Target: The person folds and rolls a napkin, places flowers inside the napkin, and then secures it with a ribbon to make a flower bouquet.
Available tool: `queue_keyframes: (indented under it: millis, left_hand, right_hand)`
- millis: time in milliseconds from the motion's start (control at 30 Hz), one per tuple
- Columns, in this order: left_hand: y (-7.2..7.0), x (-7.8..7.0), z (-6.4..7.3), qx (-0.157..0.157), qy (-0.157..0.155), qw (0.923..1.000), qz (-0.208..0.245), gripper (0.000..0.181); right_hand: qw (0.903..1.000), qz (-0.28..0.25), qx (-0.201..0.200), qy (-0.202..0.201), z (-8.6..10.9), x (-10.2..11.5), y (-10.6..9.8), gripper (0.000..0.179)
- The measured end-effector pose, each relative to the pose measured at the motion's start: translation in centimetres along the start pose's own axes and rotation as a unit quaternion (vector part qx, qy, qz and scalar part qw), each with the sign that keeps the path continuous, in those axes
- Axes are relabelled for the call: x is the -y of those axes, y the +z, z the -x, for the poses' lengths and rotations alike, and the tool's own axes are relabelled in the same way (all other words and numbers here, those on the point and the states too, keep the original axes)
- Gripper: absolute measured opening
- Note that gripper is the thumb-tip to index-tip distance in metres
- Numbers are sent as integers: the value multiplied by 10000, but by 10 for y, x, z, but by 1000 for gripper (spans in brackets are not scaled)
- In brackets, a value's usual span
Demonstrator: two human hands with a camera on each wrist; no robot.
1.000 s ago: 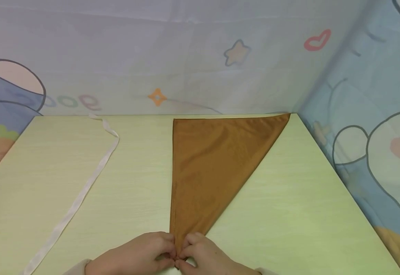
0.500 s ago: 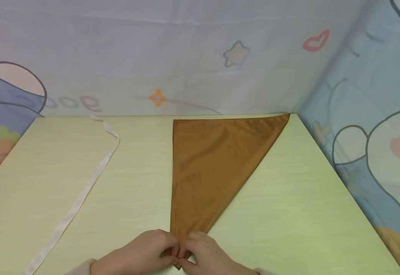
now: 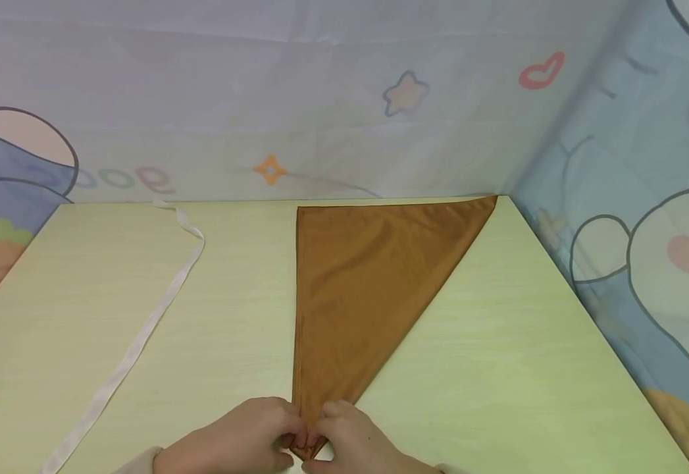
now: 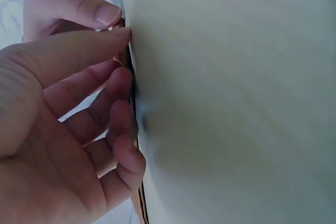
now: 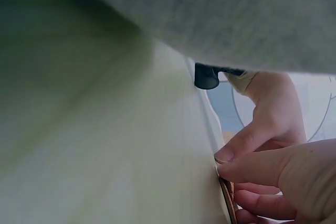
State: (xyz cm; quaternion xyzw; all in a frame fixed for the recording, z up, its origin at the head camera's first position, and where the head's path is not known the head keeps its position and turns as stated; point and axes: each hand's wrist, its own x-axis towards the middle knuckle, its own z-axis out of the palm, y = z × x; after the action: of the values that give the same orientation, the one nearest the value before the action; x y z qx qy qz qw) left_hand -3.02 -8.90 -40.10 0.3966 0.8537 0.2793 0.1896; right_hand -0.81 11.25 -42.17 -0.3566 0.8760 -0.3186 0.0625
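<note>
My left hand [image 3: 240, 434] and my right hand [image 3: 358, 438] meet at the near tip of a smooth brown triangular cloth [image 3: 368, 283]. Each one pinches this tip, fingers curled onto the cloth and thumb on the side nearest me; the very end of the point shows between my thumbs. From the wrists, I see my two thumb tips close together at the cloth's dark edge, but cannot tell whether they touch.

The cloth lies flat on a pale yellow-green, faintly grained table [image 3: 498, 368], a little right of its middle. Its left edge runs straight away from me, its far edge lies along the back of the table, and its third corner reaches the table's far right corner. A few soft creases cross its upper part.

To the left, well apart from the cloth, a narrow white fabric ribbon [image 3: 137, 342] runs slantwise from the near edge and bends towards the back. Behind the table hangs a pale backdrop [image 3: 202, 85] printed with an orange four-pointed star [image 3: 270, 170] and a pink-red heart outline [image 3: 541, 71].
</note>
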Motion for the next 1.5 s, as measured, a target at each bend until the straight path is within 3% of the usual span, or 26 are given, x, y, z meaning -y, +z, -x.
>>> queue_keyframes:
  millis: [67, 167, 333, 433, 633, 800, 1000, 1133, 1333, 1500]
  left_hand:
    - [0, 1, 0, 2, 105, 9999, -89, 18]
    - [1, 5, 0, -242, 636, 9969, -401, 13]
    - [3, 11, -2, -654, 1512, 9808, -1048, 10]
    - [2, 13, -3, -729, 1703, 9747, -1251, 10]
    - [-2, 11, -6, -514, 1601, 9749, -1459, 10]
    - [-5, 8, -12, -253, 1188, 9824, -1422, 10]
    - [-5, 7, -14, -362, 1033, 9890, -990, 15]
    - [-4, 6, -15, -391, 981, 9892, -1021, 17]
    - [-5, 4, -15, -415, 1034, 9840, -1394, 17]
    - [-4, 7, -16, -684, 1385, 9713, -1807, 28]
  right_hand:
    - [9999, 117, -85, -69, 1, -1, 1, 10]
    - [9994, 228, -226, -152, 1, -2, 3, 8]
    - [9988, 280, -344, -197, 2, -2, 3, 7]
    - [9991, 211, -338, -153, 2, -1, 2, 7]
    - [9992, -31, -401, -59, 4, 1, 0, 7]
    - [9995, -70, -230, 198, 3, 1, -2, 9]
    - [9979, -236, -77, 599, 2, 0, -3, 11]
    - [9944, -395, 0, 984, 1, 2, -3, 10]
    - [9930, -429, -18, 1098, 2, 2, -3, 11]
    - [9953, -208, -85, 938, 2, 0, -2, 10]
